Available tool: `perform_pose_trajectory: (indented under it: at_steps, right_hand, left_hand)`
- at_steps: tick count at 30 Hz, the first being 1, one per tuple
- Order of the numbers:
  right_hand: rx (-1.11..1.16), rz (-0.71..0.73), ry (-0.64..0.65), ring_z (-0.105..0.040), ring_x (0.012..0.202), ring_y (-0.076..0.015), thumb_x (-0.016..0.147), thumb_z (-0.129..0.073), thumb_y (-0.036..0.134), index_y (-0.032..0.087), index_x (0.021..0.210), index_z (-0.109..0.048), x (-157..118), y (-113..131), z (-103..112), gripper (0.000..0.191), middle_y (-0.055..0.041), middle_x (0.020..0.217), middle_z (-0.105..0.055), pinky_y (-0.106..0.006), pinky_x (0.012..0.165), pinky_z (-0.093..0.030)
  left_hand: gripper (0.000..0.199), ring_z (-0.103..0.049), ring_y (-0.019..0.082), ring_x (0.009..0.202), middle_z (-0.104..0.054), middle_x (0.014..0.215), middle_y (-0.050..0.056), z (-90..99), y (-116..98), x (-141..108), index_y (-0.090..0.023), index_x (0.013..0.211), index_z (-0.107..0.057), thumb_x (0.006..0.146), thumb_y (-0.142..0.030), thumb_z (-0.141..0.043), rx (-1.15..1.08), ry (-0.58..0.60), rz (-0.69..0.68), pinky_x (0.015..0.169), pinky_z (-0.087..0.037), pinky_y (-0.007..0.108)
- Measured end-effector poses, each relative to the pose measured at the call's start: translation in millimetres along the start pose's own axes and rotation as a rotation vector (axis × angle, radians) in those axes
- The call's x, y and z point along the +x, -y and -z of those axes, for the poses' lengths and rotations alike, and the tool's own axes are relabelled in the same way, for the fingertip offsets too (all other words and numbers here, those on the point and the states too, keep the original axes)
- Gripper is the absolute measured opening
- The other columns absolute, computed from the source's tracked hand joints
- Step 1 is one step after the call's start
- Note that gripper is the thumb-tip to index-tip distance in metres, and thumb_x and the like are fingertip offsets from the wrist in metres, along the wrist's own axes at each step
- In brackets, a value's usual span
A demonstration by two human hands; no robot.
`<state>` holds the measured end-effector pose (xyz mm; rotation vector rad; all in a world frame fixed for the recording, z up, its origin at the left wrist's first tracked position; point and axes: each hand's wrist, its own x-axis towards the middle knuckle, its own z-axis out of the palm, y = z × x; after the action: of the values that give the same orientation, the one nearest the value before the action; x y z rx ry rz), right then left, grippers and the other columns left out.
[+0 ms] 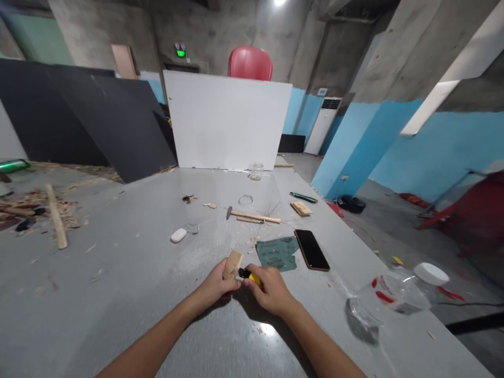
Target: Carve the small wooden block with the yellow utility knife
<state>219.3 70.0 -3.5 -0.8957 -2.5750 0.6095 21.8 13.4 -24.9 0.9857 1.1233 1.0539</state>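
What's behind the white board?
A red chair's top shows above the white board, with concrete wall farther back. The chair's lower part and whatever else the board covers can't be seen.

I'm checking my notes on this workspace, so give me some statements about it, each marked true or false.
1. The left hand holds a wooden block. True.
2. The right hand holds the hammer. False: it holds a yellow and black tool.
3. The phone lies right of the green sheet. True.
4. The plastic bottle has no cap. False: a white cap is on it.
5. The white board partly hides a red chair. True.
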Motion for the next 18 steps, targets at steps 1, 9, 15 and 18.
perform_pose_trajectory:
  at_steps: [1,9,15,18]
  right_hand:
    - [-0.009,-0.010,-0.021,-0.063,0.071,-0.0169,0.101,-0.045,0.049,0.020,0.106,-0.067,1.6,-2.2,0.3,0.037,-0.0046,0.080,-0.071,-0.024,0.065,-0.029]
    - [-0.050,-0.500,-0.558,-0.063,0.073,-0.0214,0.100,-0.039,0.056,0.013,0.117,-0.070,6.0,-65.9,34.8,0.056,-0.0118,0.086,-0.073,-0.028,0.066,-0.036]
    - [0.078,-0.282,-0.384,-0.061,0.068,-0.0183,0.101,-0.040,0.055,0.014,0.115,-0.069,2.1,-33.7,20.3,0.052,-0.0074,0.079,-0.070,-0.027,0.066,-0.036]
    - [0.081,-0.130,-0.191,-0.062,0.071,-0.0171,0.102,-0.044,0.049,0.016,0.119,-0.068,0.4,-7.8,4.0,0.044,-0.0061,0.081,-0.072,-0.025,0.066,-0.034]
  left_hand:
    - [0.042,-0.039,0.006,0.044,-0.048,0.067,-0.008,-0.3,-1.1,-1.7,-0.020,0.104,-0.047,0.069,-0.029,-0.067,-0.004,0.001,0.017,0.042,-0.030,0.019]
    - [0.053,-0.050,0.010,0.079,-0.055,0.093,-0.001,-24.0,-10.0,-36.2,-0.019,0.110,-0.059,0.062,-0.013,-0.082,0.192,0.315,0.052,0.061,-0.040,0.017]
    - [0.056,-0.041,0.006,0.050,-0.051,0.069,-0.007,-16.2,0.5,-17.0,-0.018,0.119,-0.049,0.072,-0.034,-0.075,-0.041,0.016,0.081,0.044,-0.029,0.017]
    - [0.052,-0.038,0.007,0.043,-0.049,0.058,-0.009,-6.2,3.5,-6.8,-0.019,0.114,-0.047,0.075,-0.043,-0.073,-0.081,-0.119,0.029,0.040,-0.026,0.017]
